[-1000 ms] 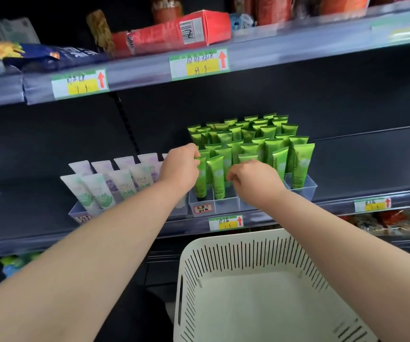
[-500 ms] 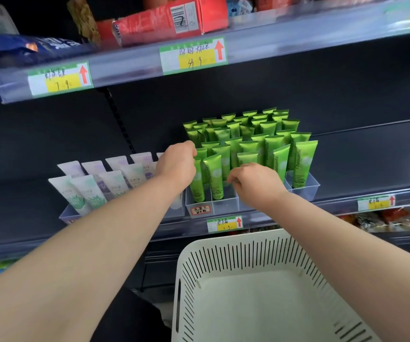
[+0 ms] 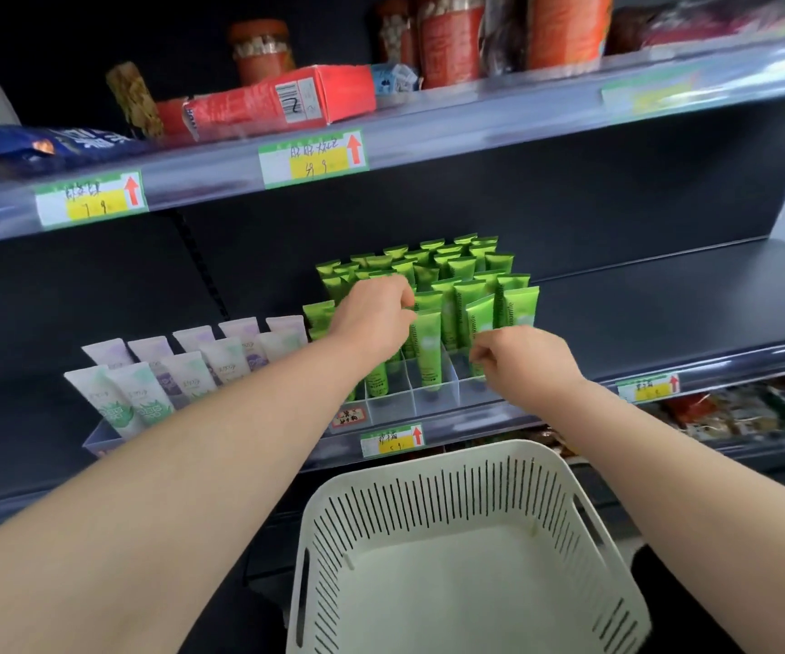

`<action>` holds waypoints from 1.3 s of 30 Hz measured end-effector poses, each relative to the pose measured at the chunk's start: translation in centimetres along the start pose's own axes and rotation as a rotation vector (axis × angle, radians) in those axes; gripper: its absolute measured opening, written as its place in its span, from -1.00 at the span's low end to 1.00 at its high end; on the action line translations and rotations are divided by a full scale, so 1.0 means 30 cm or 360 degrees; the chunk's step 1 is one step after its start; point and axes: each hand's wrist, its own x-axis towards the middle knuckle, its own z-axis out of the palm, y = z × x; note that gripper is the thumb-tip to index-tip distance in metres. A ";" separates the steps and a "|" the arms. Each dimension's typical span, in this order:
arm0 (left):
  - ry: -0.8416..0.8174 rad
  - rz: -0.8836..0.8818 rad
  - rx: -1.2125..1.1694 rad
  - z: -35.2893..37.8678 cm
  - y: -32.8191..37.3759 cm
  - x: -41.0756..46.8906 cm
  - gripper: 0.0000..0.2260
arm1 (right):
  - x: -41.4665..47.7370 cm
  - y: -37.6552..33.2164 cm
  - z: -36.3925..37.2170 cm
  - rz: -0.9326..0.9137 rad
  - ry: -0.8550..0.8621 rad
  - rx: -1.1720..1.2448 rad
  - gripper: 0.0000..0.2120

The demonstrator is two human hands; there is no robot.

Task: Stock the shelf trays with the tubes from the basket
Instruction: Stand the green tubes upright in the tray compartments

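**A:** What are your hands doing?

**B:** My left hand [image 3: 374, 318] is reaching into the clear tray [image 3: 433, 403]. Its fingers are curling down over the top of the front green tube [image 3: 429, 356] and gripping it. That tube is standing upright in a front compartment.

**A:** And the other one?

**B:** My right hand [image 3: 525, 361] is hovering just beside it, lower and to the right. Its fingers are bunching together, with the tips against the tilted green tube [image 3: 481, 318] in the next compartment. I cannot tell whether they are pinching it or only touching.

**A:** Where are the other tubes sitting?

**B:** The green tubes [image 3: 456, 271] are filling the rows behind my hands, packed close and standing in the same tray. To the left, the white tubes [image 3: 187, 375] are leaning back in their own tray. Both trays are resting at the front edge of the dark shelf [image 3: 664, 313], above a price tag [image 3: 393, 441].

**A:** And the basket?

**B:** The basket [image 3: 452, 469] is sitting below the shelf, between my forearms. A red box [image 3: 282, 101] is lying on the shelf above.
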 end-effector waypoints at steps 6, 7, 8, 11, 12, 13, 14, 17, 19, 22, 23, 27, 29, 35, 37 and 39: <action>-0.0117 0.0193 -0.0038 0.080 0.173 0.106 -0.83 | -0.009 0.176 -0.030 0.0246 0.0115 -0.0004 -0.72; -0.0133 0.0213 -0.0023 0.096 0.191 0.129 -0.83 | -0.003 0.199 -0.029 0.0279 0.0122 0.0008 -0.72; -0.0143 0.0236 -0.0007 0.111 0.207 0.152 -0.83 | 0.006 0.220 -0.027 0.0311 0.0133 0.0025 -0.72; -0.0173 0.0281 0.0009 0.149 0.234 0.225 -0.83 | 0.048 0.261 -0.015 0.0368 0.0203 0.0029 -0.77; -0.0180 0.0287 0.0023 0.159 0.241 0.250 -0.84 | 0.064 0.273 -0.012 0.0366 0.0235 0.0006 -0.80; -0.0188 0.0293 0.0042 0.168 0.246 0.274 -0.84 | 0.080 0.283 -0.009 0.0364 0.0260 -0.0003 -0.82; -0.0191 0.0300 0.0058 0.176 0.249 0.298 -0.84 | 0.093 0.291 -0.008 0.0364 0.0275 0.0026 -0.81; -0.0193 0.0312 0.0096 0.200 0.258 0.364 -0.82 | 0.133 0.308 0.002 0.0332 0.0246 0.0246 -0.62; -0.0209 0.0330 0.0128 0.216 0.264 0.399 -0.82 | 0.159 0.313 0.012 0.0281 0.0225 0.0381 -0.61; -0.0258 0.0359 0.0174 0.238 0.276 0.433 -0.86 | 0.188 0.318 0.029 0.0203 0.0205 0.0493 -0.70; -0.0273 0.0367 0.0203 0.244 0.281 0.442 -0.87 | 0.197 0.320 0.033 0.0182 0.0197 0.0542 -0.72; -0.0286 0.0383 0.0304 0.268 0.285 0.471 -0.89 | 0.226 0.321 0.036 0.0124 0.0149 0.0636 -0.77; -0.0293 0.0369 0.0314 0.277 0.283 0.479 -0.90 | 0.235 0.328 0.035 0.0120 0.0135 0.0613 -0.80; -0.0278 0.0345 0.0350 0.291 0.289 0.476 -0.90 | 0.211 0.371 0.011 0.0130 0.0065 0.0576 -0.84; -0.0261 0.0333 0.0375 0.289 0.293 0.469 -0.88 | 0.205 0.368 0.006 0.0110 0.0026 0.0577 -0.83; -0.0255 0.0337 0.0417 0.287 0.298 0.460 -0.87 | 0.200 0.361 0.003 0.0106 -0.0013 0.0620 -0.82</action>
